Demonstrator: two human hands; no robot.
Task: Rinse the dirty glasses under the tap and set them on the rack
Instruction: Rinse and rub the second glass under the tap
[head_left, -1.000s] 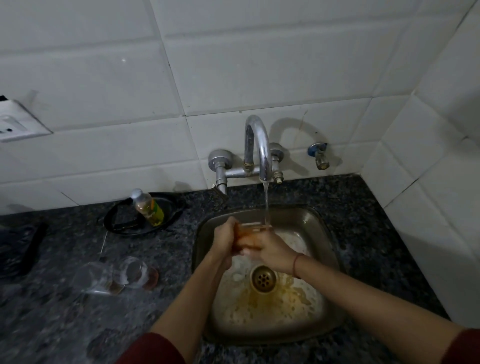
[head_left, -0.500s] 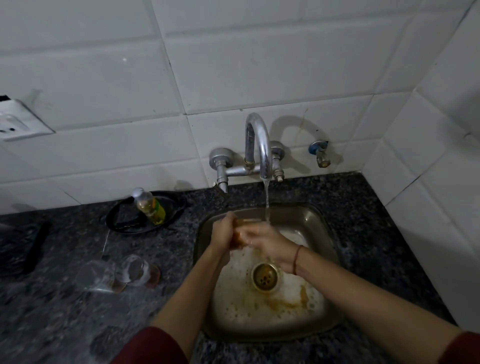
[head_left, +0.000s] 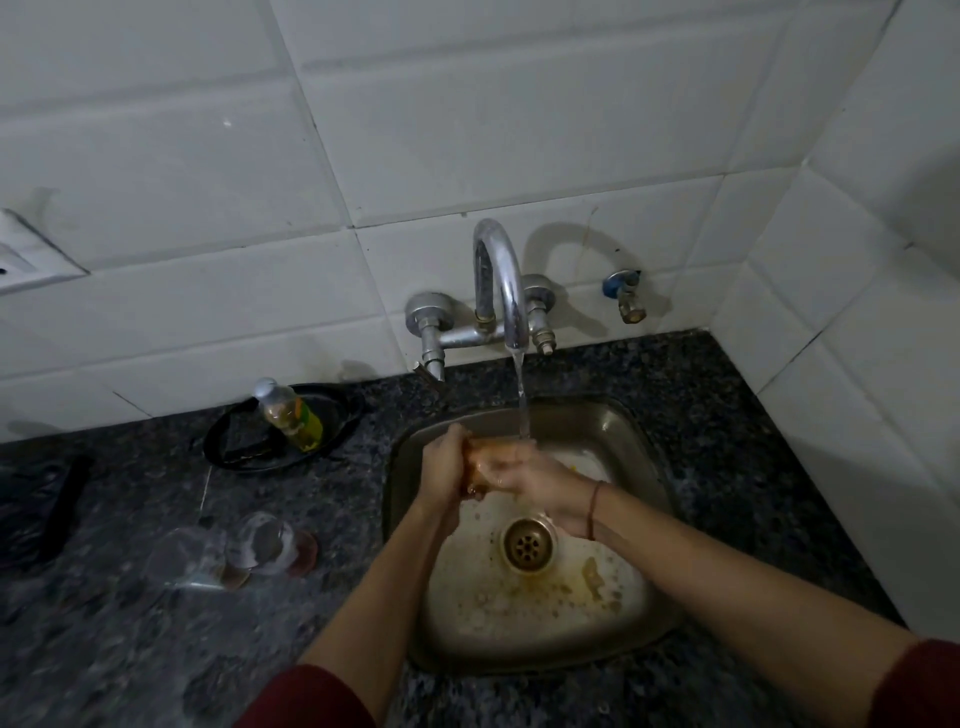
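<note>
- Glass tumbler (head_left: 475, 467), clear with amber tint, sits over the steel sink (head_left: 644, 457), clasped between both hands under the chrome tap (head_left: 498, 280) stream; its axis is unclear.
- Left hand (head_left: 441, 467) fingers wrap it; right hand (head_left: 524, 470) fingers curl around it.
- 2 clear glasses (head_left: 228, 545) lie tipped on the dark granite bench (head_left: 130, 649).

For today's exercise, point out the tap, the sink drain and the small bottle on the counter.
tap (head_left: 501, 275): head view, on the curved chrome spout.
sink drain (head_left: 528, 545): head view, on the perforated metal strainer.
small bottle (head_left: 291, 413): head view, on its yellow-green body.
</note>
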